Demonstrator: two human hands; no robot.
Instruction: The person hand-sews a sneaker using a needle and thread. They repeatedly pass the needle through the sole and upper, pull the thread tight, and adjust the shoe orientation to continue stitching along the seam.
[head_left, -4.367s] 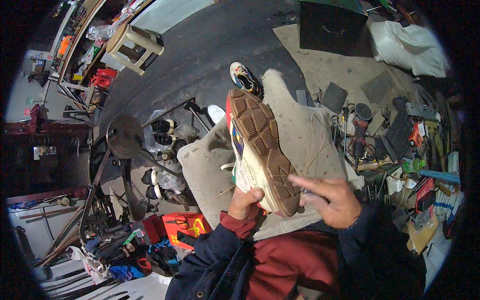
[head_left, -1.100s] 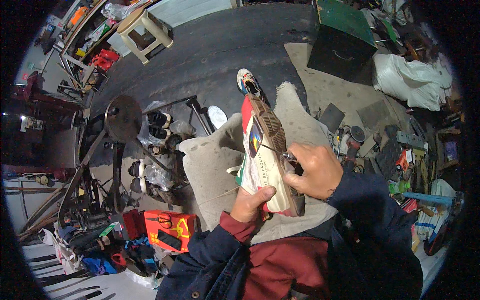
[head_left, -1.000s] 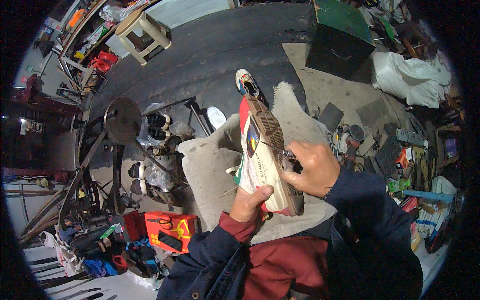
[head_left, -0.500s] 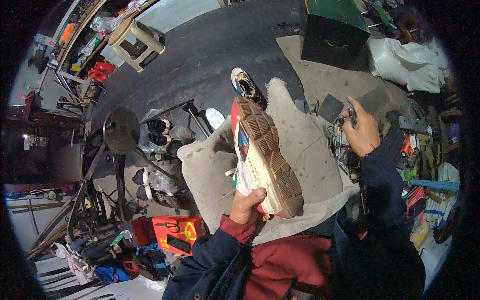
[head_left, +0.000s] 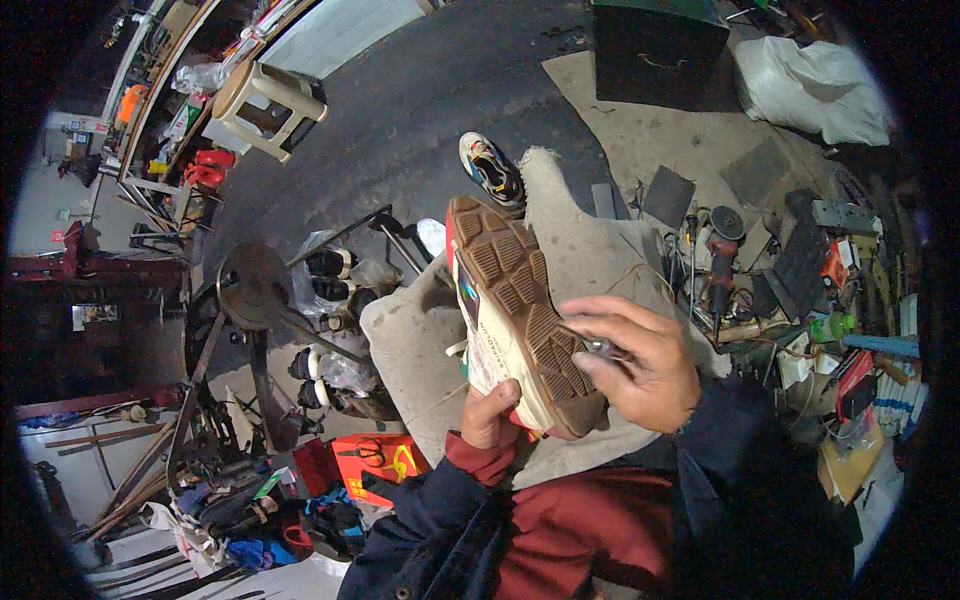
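Observation:
A cream and red sneaker [head_left: 528,320] lies tilted over my lap, its brown treaded sole turned up and its toe pointing away from me. My left hand [head_left: 489,416] grips it near the heel, with the thumb pressed on the cream sidewall. In my right hand [head_left: 645,366] is a small awl-like metal tool [head_left: 598,346], mostly hidden by the fingers; it is at the sole's right edge, and whether its tip touches the sole I cannot tell. A pale stained cloth [head_left: 590,250] spreads beneath. Beyond it, another multicoloured sneaker [head_left: 490,170] stands on the floor.
On the left stands a metal stand with a round plate [head_left: 254,285], beside bagged shoes [head_left: 340,370]. Scissors [head_left: 371,453] lie on an orange box [head_left: 380,472]. An angle grinder [head_left: 722,250] and scattered tools are at right. Farther off are a stool [head_left: 268,108] and white sack [head_left: 812,88].
My right hand has come left and nearer, bringing the metal tool from beside the cloth to the sole. The sneaker stays in my left hand. The view has shifted slightly.

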